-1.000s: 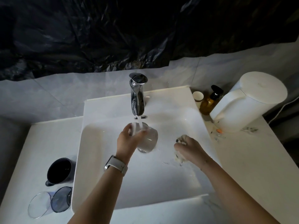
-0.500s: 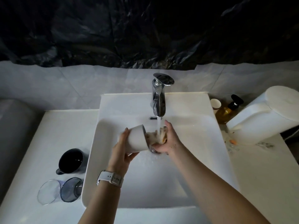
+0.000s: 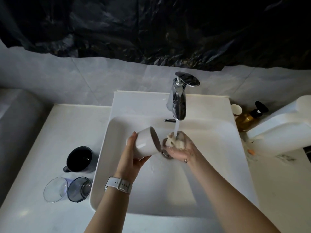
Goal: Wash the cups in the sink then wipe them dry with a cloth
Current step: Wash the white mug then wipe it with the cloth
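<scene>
Over the white sink (image 3: pixel 117 165), my left hand (image 3: pixel 133 158) grips a white cup (image 3: pixel 146 143) tipped on its side. My right hand (image 3: pixel 180 148), palm up and cupped, holds a wet sponge (image 3: pixel 173 142) under the running faucet (image 3: pixel 179 101). A dark mug (image 3: pixel 79 159) and two glasses (image 3: pixel 67 189) stand on the counter (image 3: pixel 50 132).

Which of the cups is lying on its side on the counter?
The clear glass cup, at the counter's near left corner. The dark mug beside the sink stands upright, and the white cup is held in the left hand.
</scene>
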A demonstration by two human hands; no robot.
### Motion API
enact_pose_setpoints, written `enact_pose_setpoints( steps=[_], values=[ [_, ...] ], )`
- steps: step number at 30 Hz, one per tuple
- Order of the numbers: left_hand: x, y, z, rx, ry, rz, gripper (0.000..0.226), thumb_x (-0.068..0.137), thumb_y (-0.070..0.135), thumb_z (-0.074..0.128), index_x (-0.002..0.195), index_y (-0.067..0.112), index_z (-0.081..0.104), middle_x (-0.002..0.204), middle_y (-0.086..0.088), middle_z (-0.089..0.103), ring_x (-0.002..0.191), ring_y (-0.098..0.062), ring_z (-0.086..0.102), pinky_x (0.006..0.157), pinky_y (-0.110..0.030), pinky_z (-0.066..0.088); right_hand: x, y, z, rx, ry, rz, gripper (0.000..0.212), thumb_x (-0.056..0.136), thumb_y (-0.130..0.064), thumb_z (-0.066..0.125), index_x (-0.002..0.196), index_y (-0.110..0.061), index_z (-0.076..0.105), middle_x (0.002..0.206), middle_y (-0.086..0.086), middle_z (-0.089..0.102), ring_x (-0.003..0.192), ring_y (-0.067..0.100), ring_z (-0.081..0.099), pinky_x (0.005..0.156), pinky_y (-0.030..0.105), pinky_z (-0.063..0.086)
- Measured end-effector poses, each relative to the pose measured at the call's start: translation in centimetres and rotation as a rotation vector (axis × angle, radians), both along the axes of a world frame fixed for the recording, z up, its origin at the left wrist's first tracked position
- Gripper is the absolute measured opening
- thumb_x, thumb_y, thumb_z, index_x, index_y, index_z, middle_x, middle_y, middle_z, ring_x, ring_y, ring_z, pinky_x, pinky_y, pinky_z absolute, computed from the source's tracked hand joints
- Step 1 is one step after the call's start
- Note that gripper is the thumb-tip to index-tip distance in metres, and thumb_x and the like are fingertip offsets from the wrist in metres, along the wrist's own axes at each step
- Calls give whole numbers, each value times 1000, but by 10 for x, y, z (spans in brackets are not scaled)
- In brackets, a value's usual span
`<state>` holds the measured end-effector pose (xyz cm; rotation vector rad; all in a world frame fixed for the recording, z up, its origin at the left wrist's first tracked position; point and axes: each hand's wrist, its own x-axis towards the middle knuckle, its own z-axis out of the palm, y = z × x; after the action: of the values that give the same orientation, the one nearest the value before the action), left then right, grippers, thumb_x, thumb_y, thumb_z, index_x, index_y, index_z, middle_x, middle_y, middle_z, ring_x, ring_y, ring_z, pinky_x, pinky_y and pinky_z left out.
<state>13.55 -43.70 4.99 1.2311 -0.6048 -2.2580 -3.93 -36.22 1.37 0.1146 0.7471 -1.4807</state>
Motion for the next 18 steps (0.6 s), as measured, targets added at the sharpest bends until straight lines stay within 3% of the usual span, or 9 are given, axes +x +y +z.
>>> enact_pose_setpoints(
  steps=[3,6,7,10,12,15,18],
  values=[
    [-4,2,-2,4,5,-20,41,87,43,68,124,26,65,130,-7,65,124,-25,59,94,-46,55,-4,14,0,43,-173,-72,27,37,1,83,58,-4,67,62,2,61,68,11,47,68,12,33],
    [-12,4,-3,23,3,-34,58,83,45,71,134,20,59,133,-11,62,124,-26,59,97,-50,52,-7,24,13,75,-333,-77,41,43,10,85,80,3,69,78,11,66,66,18,56,50,23,51],
    [-16,5,-3,28,6,-47,60,83,46,71,134,18,58,133,-12,63,123,-27,60,98,-51,51,-8,29,18,111,-343,-102,38,49,7,82,85,4,70,84,13,67,71,22,59,48,25,52],
    [-32,6,0,65,14,-90,50,85,46,70,125,16,63,125,-13,67,118,-29,63,99,-51,51,-14,46,24,231,-263,-197,29,74,-17,60,98,-5,71,106,11,71,97,31,63,69,42,59],
    [-47,8,4,109,-6,-140,48,86,46,69,123,17,62,123,-14,68,117,-31,63,97,-51,52,-19,62,22,240,-256,-261,28,76,-24,55,96,-10,70,102,7,73,90,31,69,72,44,56],
    [-69,14,8,205,-38,-216,43,85,47,67,119,21,61,120,-15,66,115,-35,62,85,-48,57,-25,86,27,202,-322,-305,32,73,-29,69,98,-9,69,95,8,67,84,28,66,64,33,57],
    [-85,21,9,274,14,-288,46,85,52,64,121,23,63,118,-13,67,109,-36,63,73,-42,60,-33,104,25,52,-484,-361,54,51,-2,91,97,-6,64,89,11,61,68,23,63,50,23,56]
  ],
)
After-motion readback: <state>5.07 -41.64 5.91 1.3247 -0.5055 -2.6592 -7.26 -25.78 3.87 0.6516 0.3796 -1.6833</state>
